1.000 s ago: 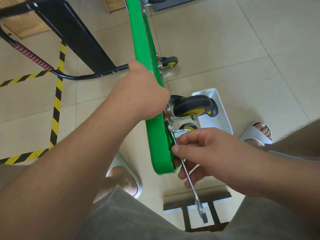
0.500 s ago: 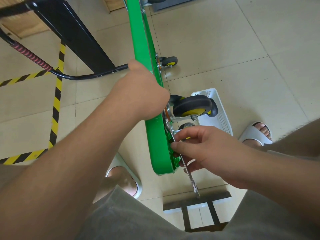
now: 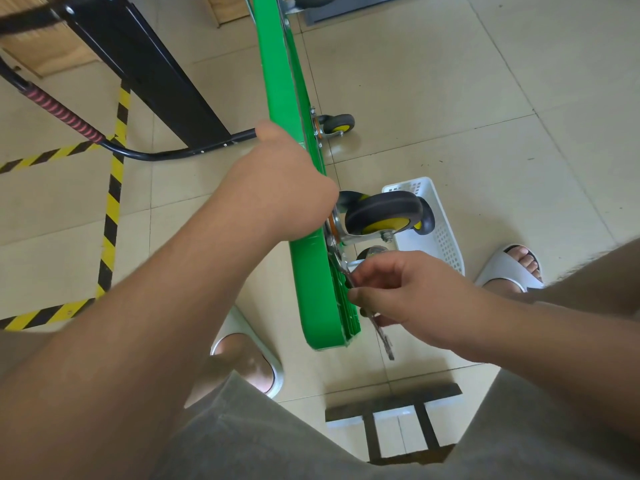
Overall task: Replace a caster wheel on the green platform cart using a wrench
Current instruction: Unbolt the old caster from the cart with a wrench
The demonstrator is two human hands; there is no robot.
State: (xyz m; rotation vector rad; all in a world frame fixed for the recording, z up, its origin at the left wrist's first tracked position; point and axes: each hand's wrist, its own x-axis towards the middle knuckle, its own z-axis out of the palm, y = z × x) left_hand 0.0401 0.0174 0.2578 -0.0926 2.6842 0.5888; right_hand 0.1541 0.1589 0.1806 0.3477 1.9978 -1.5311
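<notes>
beside the caster wheel [image 3: 382,213], right hand [image 3: 412,289] clamps the wrench [image 3: 381,336]; left hand [image 3: 277,188] grips the green platform cart [image 3: 311,289]; a slipped wrench risks rounding the bolt.

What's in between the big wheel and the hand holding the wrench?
In the head view, part of a second, smaller wheel peeks out between the big caster wheel and the right hand. The caster's metal bracket is there too.

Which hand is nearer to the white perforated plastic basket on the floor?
Right. The right hand holds the metal wrench just in front of the white perforated plastic basket; the left hand grips the green cart deck on the far side.
</notes>
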